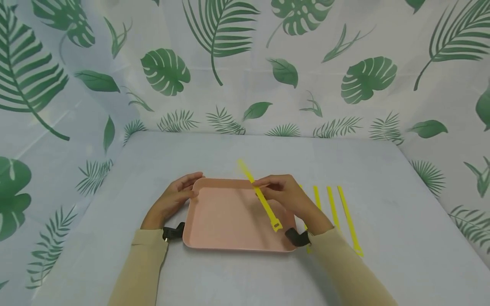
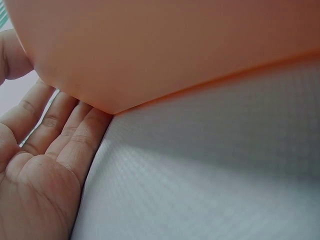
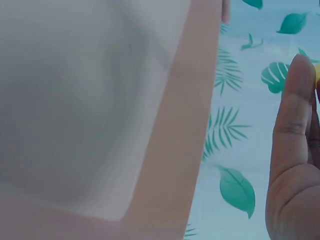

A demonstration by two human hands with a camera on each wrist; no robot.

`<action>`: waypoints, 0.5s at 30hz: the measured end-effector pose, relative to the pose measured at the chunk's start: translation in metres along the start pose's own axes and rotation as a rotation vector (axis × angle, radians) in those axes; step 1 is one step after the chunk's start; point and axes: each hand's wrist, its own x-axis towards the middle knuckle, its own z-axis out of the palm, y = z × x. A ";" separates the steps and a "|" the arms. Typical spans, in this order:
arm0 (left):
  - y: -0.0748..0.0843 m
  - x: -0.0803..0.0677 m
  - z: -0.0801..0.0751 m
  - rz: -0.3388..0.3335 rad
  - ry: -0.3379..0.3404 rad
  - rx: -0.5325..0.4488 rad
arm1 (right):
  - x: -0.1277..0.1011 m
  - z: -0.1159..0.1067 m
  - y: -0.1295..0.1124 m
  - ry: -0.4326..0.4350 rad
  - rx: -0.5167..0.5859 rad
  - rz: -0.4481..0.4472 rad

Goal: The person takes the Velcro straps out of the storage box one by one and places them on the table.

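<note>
A shallow pink tray (image 1: 229, 216) lies on the table. My left hand (image 1: 174, 199) holds the tray at its left side near the far corner, thumb at the rim. In the left wrist view the fingers (image 2: 60, 125) lie along the outside of the tray wall (image 2: 150, 55). Over the tray's right part, my right hand (image 1: 287, 193) pinches a yellow cable strap (image 1: 265, 205) between thumb and fingers. The strap slants, its slotted head toward me and its blurred thin end pointing away. Only a sliver of the strap (image 3: 317, 72) shows in the right wrist view.
Several more yellow straps (image 1: 349, 216) lie side by side right of the tray, partly hidden by the right forearm. The white table (image 1: 249, 276) meets leaf-printed cloth walls (image 1: 237, 93) at the back and sides.
</note>
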 end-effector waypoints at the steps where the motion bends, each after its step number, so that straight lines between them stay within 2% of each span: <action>1: 0.000 0.000 0.000 0.002 0.000 0.000 | -0.001 -0.002 0.000 -0.004 0.024 0.002; 6: 0.002 -0.001 0.001 0.008 0.004 0.002 | -0.007 -0.011 -0.003 0.004 0.093 0.029; 10: 0.002 -0.001 0.002 0.009 0.006 0.006 | -0.014 -0.019 -0.005 0.045 0.073 0.063; 15: 0.002 -0.002 0.002 0.006 -0.001 0.000 | -0.024 -0.029 -0.005 0.085 0.029 0.064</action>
